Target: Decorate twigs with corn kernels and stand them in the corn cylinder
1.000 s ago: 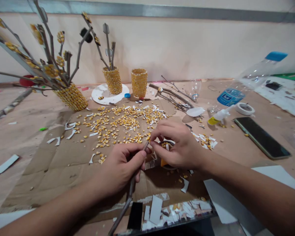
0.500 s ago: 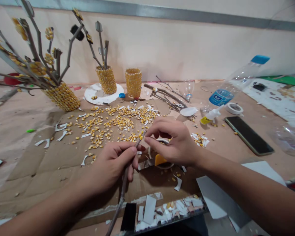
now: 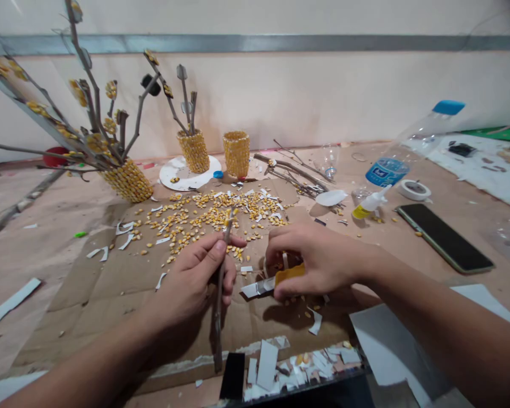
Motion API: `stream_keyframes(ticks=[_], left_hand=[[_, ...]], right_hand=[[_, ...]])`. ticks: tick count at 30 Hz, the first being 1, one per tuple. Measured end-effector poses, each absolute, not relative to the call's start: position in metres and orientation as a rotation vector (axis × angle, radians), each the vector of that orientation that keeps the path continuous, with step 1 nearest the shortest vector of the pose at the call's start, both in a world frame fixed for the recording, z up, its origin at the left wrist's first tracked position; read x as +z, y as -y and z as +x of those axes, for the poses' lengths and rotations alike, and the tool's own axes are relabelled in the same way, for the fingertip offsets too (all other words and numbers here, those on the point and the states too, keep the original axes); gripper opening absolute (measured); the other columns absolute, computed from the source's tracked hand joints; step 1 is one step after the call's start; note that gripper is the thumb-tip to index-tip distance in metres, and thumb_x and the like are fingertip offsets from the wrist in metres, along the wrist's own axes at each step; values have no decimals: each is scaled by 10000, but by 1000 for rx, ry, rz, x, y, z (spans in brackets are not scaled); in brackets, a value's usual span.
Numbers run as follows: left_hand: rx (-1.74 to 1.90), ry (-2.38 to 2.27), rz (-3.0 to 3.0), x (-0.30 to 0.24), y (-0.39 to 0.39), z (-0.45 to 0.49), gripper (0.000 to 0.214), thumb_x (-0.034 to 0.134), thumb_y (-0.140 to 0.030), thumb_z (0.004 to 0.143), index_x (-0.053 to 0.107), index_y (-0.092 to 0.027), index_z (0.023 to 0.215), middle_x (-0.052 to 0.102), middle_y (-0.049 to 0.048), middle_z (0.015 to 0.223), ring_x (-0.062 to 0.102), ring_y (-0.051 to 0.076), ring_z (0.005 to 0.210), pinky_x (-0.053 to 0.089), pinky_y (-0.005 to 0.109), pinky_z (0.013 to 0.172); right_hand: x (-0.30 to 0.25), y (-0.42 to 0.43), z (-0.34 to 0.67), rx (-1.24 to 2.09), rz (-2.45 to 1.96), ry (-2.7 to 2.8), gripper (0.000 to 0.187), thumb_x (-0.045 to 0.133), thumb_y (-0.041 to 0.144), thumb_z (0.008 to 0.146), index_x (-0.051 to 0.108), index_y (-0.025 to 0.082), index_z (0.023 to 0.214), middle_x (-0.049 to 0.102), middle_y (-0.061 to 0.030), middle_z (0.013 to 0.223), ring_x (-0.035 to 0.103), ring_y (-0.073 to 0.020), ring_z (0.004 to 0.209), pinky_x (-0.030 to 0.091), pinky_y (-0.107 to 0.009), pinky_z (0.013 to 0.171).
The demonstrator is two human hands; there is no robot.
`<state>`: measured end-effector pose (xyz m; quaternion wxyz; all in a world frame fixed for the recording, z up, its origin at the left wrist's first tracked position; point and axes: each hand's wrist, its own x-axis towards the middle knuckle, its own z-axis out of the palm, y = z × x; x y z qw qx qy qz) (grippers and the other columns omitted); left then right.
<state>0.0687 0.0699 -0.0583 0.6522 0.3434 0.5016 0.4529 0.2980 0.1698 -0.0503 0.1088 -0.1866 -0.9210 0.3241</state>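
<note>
- At the far left of the desk [image 3: 8,255], a large corn-covered cup [image 3: 128,184] leans, crowded with branches bearing kernel clusters.
- Next, a white disc [image 3: 170,177] carries a smaller corn-covered cup [image 3: 194,152] with several stems in it.
- The left hand [image 3: 204,266], over the cardboard sheet [image 3: 93,306], is grasping a stick [image 3: 219,306] between thumb and fingers; the stick stands nearly upright in view, yellow kernels at its top end.
- Behind that hand, loose corn kernels [image 3: 212,212] and white snippets are scattered on the cardboard.
- A third corn-covered cup [image 3: 237,156] stands near the wall.
- Paper scraps [image 3: 267,362] lie at the near edge.
- A yellow-bodied item [image 3: 289,272] with a flat metallic end sits under the right hand [image 3: 318,255], whose fingers curl around it, thumb at its edge; I cannot tell whether it is gripped.
- Beyond lie loose twigs [image 3: 291,169].
- Farther right: a glue bottle [image 3: 368,207], a clear blue-capped bottle [image 3: 386,171], a tape roll [image 3: 415,196] and a phone [image 3: 444,235].
</note>
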Motion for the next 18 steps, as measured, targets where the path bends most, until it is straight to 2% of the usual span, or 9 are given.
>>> stream_keyframes(ticks=[2,5,7,11,14,18], left_hand=[[1041,-1156,813,-56,-73,68,393,678,-580,959,645,-226,1126,609,-61,543,560,136,414,468,208,404],[1042,-1152,899,-51,-78,65,400,705,-583,943,643,-210,1070,609,-64,509,561,130,393,465,203,410],[1046,-1132,940,-45,-80,64,378,701,-571,956,648,-208,1046,614,-65,507,563,124,394,464,196,415],[1081,-1067,961,-34,-80,70,303,632,-519,1019,653,-219,1053,611,-75,515,565,111,394,470,190,434],[1096,-1020,944,-31,-79,87,293,615,-507,1024,649,-216,1043,603,-78,512,558,108,384,460,193,435],[1042,-987,959,-34,-82,113,317,585,-503,1029,651,-195,1059,595,-74,517,561,112,384,458,200,434]], right_hand=[[-49,-165,297,859,-589,2847,268,904,338,758,729,205,913,726,-40,908,616,-180,772,417,-296,661],[-51,-163,293,774,-566,2915,115,802,189,773,741,204,870,729,-43,862,611,-179,743,403,-300,658],[-52,-166,291,823,-575,2903,118,751,129,769,748,194,867,739,-44,854,624,-175,743,419,-295,671],[-53,-172,289,875,-614,2843,27,718,160,834,729,184,844,740,-51,851,624,-171,747,435,-294,684],[-59,-175,288,834,-599,2812,89,687,211,908,712,186,826,727,-54,829,606,-168,724,419,-291,662],[-74,-179,288,837,-510,2711,64,667,218,938,725,194,952,728,-45,879,621,-166,760,452,-283,704]])
